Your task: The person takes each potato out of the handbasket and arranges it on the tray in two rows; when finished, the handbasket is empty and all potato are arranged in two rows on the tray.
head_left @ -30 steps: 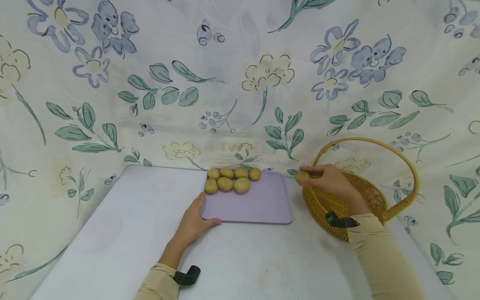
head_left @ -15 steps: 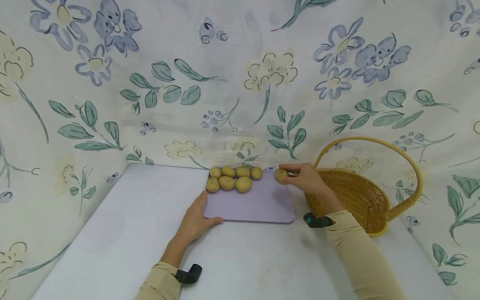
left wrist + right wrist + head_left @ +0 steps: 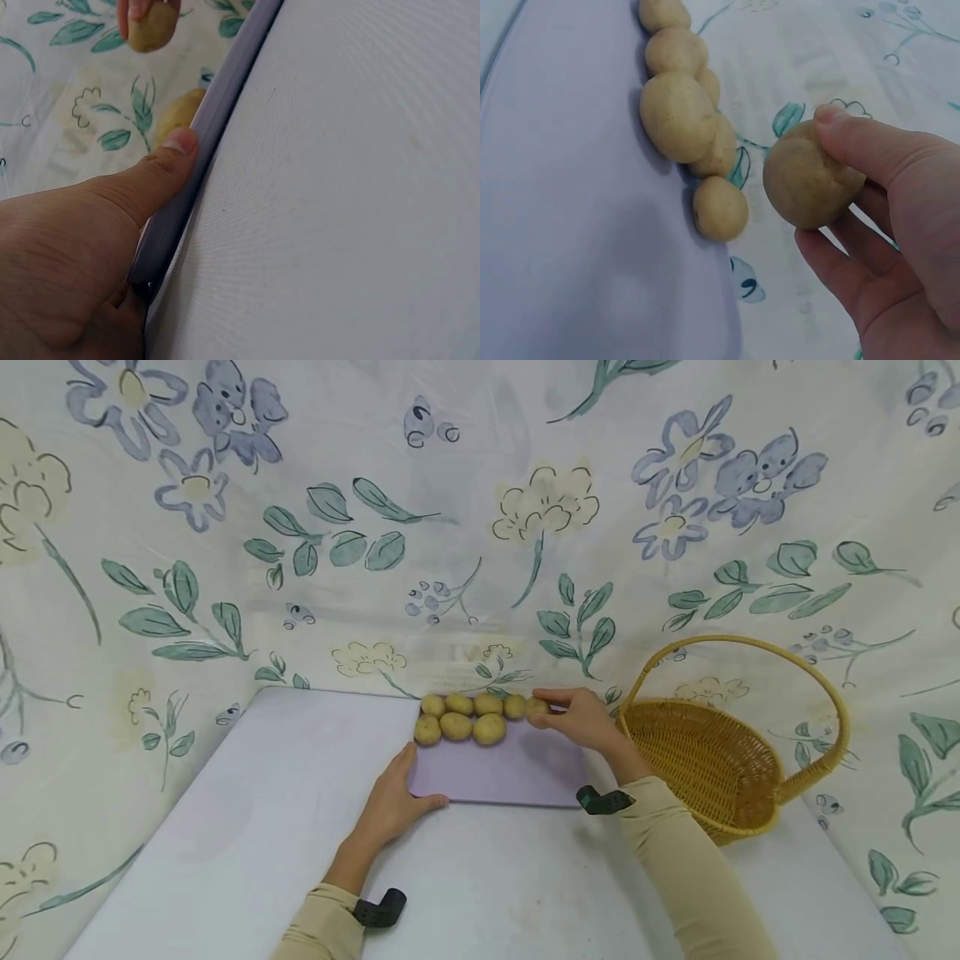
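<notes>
My right hand pinches a potato between thumb and fingers, above the back right part of the lilac tray. In the head view this potato overlaps the right end of the back row. Several potatoes lie on the tray in two rows at its back left. My left hand spans the tray's front left corner, its fingers along the left edge. In the left wrist view the thumb rests on the tray's front rim.
A wicker basket with a tall arched handle stands right of the tray, beside my right forearm. The white table meets a floral cloth along its back edge.
My right hand has carried the potato leftward from over the basket's left rim to over the tray, close to the back row. The left hand stays at the tray's corner.
</notes>
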`<state>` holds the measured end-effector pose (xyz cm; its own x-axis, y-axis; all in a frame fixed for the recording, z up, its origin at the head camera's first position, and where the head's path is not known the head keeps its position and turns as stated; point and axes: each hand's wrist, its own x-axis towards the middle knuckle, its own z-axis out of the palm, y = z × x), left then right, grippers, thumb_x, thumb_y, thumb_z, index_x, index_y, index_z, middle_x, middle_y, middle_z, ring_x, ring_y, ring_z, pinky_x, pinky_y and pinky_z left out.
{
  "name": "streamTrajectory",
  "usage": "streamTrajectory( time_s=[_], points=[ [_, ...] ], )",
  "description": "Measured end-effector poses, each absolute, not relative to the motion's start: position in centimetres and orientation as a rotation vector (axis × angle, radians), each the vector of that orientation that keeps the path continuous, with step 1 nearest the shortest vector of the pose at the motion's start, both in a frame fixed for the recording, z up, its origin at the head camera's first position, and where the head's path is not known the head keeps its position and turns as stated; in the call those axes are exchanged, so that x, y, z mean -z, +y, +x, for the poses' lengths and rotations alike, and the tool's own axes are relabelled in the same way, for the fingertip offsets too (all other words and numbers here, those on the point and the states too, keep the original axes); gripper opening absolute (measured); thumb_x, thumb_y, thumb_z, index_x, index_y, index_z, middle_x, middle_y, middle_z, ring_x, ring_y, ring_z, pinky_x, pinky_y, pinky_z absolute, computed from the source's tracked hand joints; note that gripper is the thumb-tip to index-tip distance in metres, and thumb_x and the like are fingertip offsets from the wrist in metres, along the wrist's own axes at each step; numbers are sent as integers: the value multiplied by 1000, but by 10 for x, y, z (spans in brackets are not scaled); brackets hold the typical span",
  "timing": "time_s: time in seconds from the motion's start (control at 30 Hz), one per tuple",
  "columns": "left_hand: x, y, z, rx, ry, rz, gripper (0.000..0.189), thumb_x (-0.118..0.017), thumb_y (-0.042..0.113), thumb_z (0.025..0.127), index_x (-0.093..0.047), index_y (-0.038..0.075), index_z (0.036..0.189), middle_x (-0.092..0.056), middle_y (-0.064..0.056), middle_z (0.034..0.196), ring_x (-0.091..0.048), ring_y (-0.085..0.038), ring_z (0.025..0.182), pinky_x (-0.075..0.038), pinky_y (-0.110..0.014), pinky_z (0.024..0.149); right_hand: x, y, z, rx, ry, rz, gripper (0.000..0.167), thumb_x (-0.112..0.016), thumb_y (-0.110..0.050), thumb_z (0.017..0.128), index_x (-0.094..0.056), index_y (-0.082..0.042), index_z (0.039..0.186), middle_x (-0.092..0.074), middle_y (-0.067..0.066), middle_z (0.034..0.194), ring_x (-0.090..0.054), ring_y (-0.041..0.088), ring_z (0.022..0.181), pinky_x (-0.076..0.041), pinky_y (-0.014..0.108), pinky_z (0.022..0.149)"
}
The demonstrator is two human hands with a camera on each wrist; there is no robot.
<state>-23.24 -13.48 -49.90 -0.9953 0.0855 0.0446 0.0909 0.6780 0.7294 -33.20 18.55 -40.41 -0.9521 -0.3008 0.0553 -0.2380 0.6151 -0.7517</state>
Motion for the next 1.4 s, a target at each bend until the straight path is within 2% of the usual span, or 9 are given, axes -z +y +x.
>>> streamTrajectory(
  time_s=[0.3, 0.5, 0.73, 0.93, 1.4],
  points=[
    [498, -137, -231, 1260, -2868, -141, 114, -86, 39, 81, -18, -7, 160, -22, -26, 167, -20, -42, 156, -21, -53, 129, 419, 169, -340, 1309, 2759, -437, 58, -81, -32, 88, -64, -12, 140, -64, 5, 143, -64, 29, 129, -60, 40, 99],
    [500, -137, -231, 1277, -2868, -141, 115, -87, 39, 81, -17, -7, 160, -21, -26, 167, -20, -42, 156, -21, -53, 129, 437, 163, -345, 1388, 2749, -395, 56, -81, -27, 89, -64, -9, 139, -64, 8, 143, -63, 29, 130, -58, 40, 102],
    [500, -136, -233, 1263, -2870, -144, 116, -87, 40, 80, -18, -6, 160, -22, -26, 167, -21, -42, 156, -22, -53, 129, 454, 155, -347, 1428, 2804, -338, 53, -83, -24, 87, -67, -6, 135, -67, 13, 137, -68, 31, 121, -58, 42, 101],
    [499, -135, -233, 1266, -2866, -130, 115, -87, 40, 80, -19, -6, 160, -22, -26, 167, -22, -42, 156, -22, -53, 129, 461, 147, -347, 1467, 2836, -332, 54, -84, -18, 86, -66, -3, 134, -65, 15, 139, -64, 34, 127, -56, 42, 106],
    [496, -135, -233, 1266, -2879, -142, 116, -87, 42, 80, -18, -6, 160, -22, -26, 167, -21, -42, 156, -21, -53, 129, 474, 140, -342, 1564, 2857, -233, 53, -83, -15, 86, -65, -3, 135, -66, 14, 138, -65, 30, 127, -56, 41, 105]
  ],
)
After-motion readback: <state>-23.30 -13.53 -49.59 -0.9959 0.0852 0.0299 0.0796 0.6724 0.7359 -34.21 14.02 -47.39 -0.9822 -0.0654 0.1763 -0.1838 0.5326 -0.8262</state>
